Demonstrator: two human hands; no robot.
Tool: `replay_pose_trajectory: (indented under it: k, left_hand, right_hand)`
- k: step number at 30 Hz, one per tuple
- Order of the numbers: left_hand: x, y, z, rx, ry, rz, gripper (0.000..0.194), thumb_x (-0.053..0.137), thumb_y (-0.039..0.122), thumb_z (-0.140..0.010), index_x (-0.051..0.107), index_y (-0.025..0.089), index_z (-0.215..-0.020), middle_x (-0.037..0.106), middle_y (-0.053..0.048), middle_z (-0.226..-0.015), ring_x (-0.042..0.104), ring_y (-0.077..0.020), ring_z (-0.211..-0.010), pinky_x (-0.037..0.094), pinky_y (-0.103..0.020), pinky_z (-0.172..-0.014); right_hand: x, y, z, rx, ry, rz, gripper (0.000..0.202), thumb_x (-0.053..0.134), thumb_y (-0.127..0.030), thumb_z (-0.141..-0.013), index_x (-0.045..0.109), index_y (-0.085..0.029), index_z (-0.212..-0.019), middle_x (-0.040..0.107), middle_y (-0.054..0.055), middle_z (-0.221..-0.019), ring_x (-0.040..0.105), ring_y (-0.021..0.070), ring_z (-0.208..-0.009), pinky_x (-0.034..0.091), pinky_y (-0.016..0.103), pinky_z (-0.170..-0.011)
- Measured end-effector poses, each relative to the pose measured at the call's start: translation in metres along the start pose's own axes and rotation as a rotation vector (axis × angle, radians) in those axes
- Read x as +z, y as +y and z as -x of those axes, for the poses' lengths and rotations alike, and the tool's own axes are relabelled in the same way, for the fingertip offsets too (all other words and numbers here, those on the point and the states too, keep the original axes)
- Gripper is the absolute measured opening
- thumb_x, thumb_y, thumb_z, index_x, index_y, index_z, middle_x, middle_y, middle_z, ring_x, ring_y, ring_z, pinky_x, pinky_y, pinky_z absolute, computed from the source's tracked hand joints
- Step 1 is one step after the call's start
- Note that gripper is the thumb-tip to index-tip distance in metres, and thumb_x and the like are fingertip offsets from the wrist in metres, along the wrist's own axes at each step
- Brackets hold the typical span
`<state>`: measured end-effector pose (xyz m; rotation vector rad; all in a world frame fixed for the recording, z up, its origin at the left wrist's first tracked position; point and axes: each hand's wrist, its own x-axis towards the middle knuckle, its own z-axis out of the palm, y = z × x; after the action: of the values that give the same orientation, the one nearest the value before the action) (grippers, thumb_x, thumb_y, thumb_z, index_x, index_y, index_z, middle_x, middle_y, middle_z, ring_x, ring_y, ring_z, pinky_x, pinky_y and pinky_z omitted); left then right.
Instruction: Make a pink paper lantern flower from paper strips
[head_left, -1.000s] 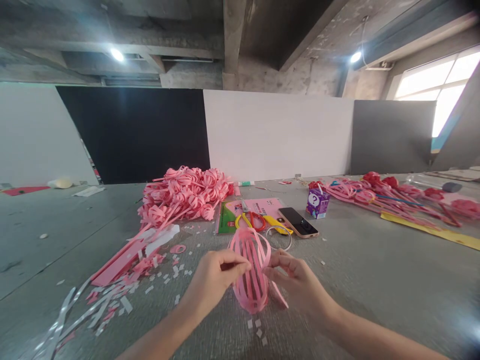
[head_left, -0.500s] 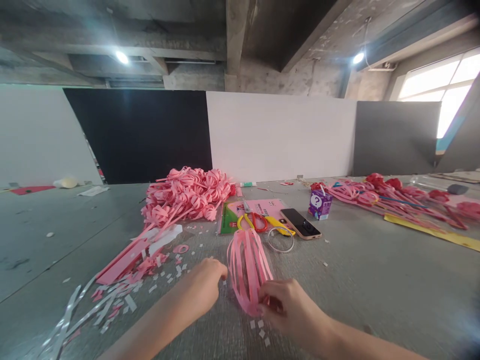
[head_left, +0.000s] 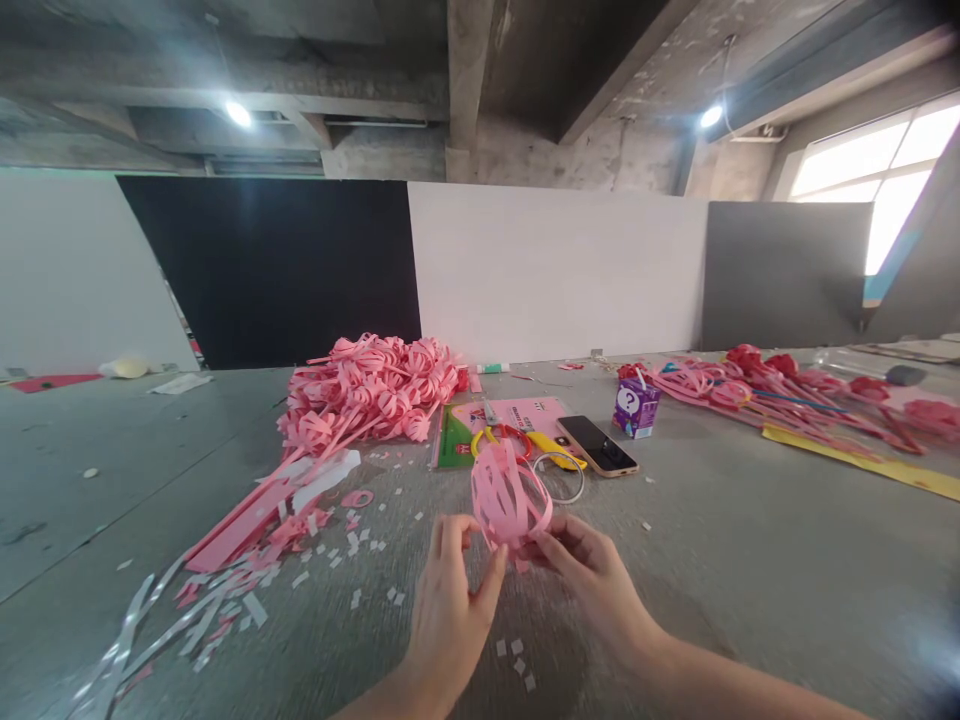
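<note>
A rounded bundle of looped pink paper strips is held up over the grey table in front of me. My right hand pinches its lower right end between thumb and fingers. At its lower left is my left hand, thumb and fingers apart, with the thumb tip beside the bottom of the bundle. Just behind the bundle lie yellow and red scissor handles and a silver ring of tape. Several small white paper squares lie between my forearms.
A big heap of pink paper pieces stands at the back left, with cut strips and scraps in front. A phone, purple carton, pink-green packet and red-pink paper flowers lie behind and right.
The strip bundle has become shorter and rounder, its bottom end lifted away from me. My left hand has moved right to the bundle and opened; my right hand has moved up with it.
</note>
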<state>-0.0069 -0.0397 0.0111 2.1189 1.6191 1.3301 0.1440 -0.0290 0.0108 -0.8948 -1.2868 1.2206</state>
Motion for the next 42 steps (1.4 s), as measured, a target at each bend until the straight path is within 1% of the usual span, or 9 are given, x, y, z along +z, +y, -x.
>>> replay_pose_trajectory:
  k: [3, 7, 12, 19, 24, 27, 30, 36, 42]
  left_hand:
    - [0.006, -0.006, 0.007, -0.037, -0.032, 0.109, 0.018, 0.049, 0.032, -0.077, 0.046, 0.021, -0.09, 0.048, -0.003, -0.081, 0.049, -0.0181, -0.071, 0.043, -0.029, -0.06]
    - [0.007, -0.009, 0.005, -0.071, -0.073, 0.209, 0.021, 0.052, 0.033, -0.076, 0.047, 0.021, -0.093, 0.047, -0.001, -0.081, 0.048, -0.0178, -0.073, 0.04, -0.029, -0.065]
    - [0.009, -0.013, 0.003, -0.126, -0.109, 0.272, 0.029, 0.052, 0.034, -0.077, 0.046, 0.022, -0.102, 0.044, 0.001, -0.077, 0.044, -0.0159, -0.067, 0.039, -0.028, -0.064]
    - [0.011, -0.017, 0.002, -0.14, -0.131, 0.312, 0.028, 0.054, 0.033, -0.075, 0.048, 0.02, -0.099, 0.042, 0.001, -0.075, 0.043, -0.015, -0.065, 0.037, -0.026, -0.061]
    - [0.009, -0.014, -0.001, -0.096, -0.151, 0.378, 0.013, 0.055, 0.031, -0.075, 0.054, 0.018, -0.077, 0.043, 0.001, -0.073, 0.042, -0.0134, -0.063, 0.035, -0.023, -0.058]
    - [0.009, -0.012, -0.003, -0.093, -0.19, 0.442, 0.017, 0.055, 0.032, -0.075, 0.055, 0.017, -0.067, 0.046, -0.001, -0.075, 0.044, -0.0136, -0.065, 0.035, -0.022, -0.057]
    - [0.011, -0.015, -0.005, -0.107, -0.217, 0.481, 0.021, 0.055, 0.033, -0.075, 0.057, 0.016, -0.064, 0.046, -0.001, -0.074, 0.044, -0.014, -0.068, 0.035, -0.022, -0.058]
    - [0.015, -0.024, -0.006, -0.194, -0.219, 0.542, 0.026, 0.057, 0.037, -0.072, 0.054, 0.015, -0.057, 0.05, -0.001, -0.073, 0.047, -0.0151, -0.07, 0.036, -0.024, -0.063]
    - [0.014, -0.02, -0.006, -0.19, -0.266, 0.575, 0.02, 0.059, 0.032, -0.071, 0.058, 0.016, -0.06, 0.053, -0.002, -0.078, 0.049, -0.017, -0.075, 0.037, -0.025, -0.065]
  right_hand:
    - [0.002, 0.002, 0.004, -0.007, 0.006, -0.031, 0.027, 0.055, -0.041, -0.074, 0.059, -0.015, -0.077, 0.061, 0.003, -0.073, 0.058, 0.0145, -0.07, 0.047, 0.026, -0.067]
    - [0.003, 0.005, 0.006, -0.004, -0.002, -0.027, 0.026, 0.055, -0.041, -0.075, 0.057, -0.015, -0.074, 0.058, 0.003, -0.071, 0.057, 0.0142, -0.069, 0.048, 0.027, -0.069]
    - [0.003, 0.004, 0.007, -0.003, 0.005, -0.05, 0.028, 0.056, -0.043, -0.073, 0.057, -0.015, -0.074, 0.059, 0.003, -0.072, 0.057, 0.0152, -0.07, 0.048, 0.028, -0.068]
    - [0.005, 0.005, 0.008, -0.006, -0.016, -0.091, 0.023, 0.058, -0.038, -0.073, 0.059, -0.015, -0.076, 0.059, 0.002, -0.072, 0.056, 0.0141, -0.069, 0.047, 0.027, -0.069]
    - [0.004, 0.008, 0.008, 0.002, -0.035, -0.094, 0.022, 0.059, -0.037, -0.073, 0.059, -0.015, -0.076, 0.059, 0.002, -0.073, 0.056, 0.0141, -0.069, 0.046, 0.028, -0.069]
    - [0.003, 0.008, 0.008, -0.001, -0.048, -0.058, 0.024, 0.057, -0.038, -0.073, 0.059, -0.015, -0.078, 0.058, 0.003, -0.072, 0.056, 0.0144, -0.07, 0.046, 0.027, -0.069]
    - [0.002, 0.006, 0.009, -0.012, -0.032, 0.002, 0.023, 0.055, -0.038, -0.075, 0.058, -0.015, -0.077, 0.055, 0.001, -0.068, 0.052, 0.0121, -0.064, 0.043, 0.023, -0.061]
    - [-0.006, 0.003, 0.002, -0.095, 0.088, 0.225, 0.023, 0.054, -0.036, -0.074, 0.058, -0.015, -0.068, 0.045, 0.0, -0.07, 0.042, 0.0094, -0.059, 0.035, 0.02, -0.052]
    - [-0.006, 0.002, 0.001, -0.074, 0.068, 0.332, 0.022, 0.055, -0.033, -0.074, 0.063, -0.015, -0.065, 0.046, 0.001, -0.07, 0.045, 0.0127, -0.068, 0.037, 0.023, -0.062]
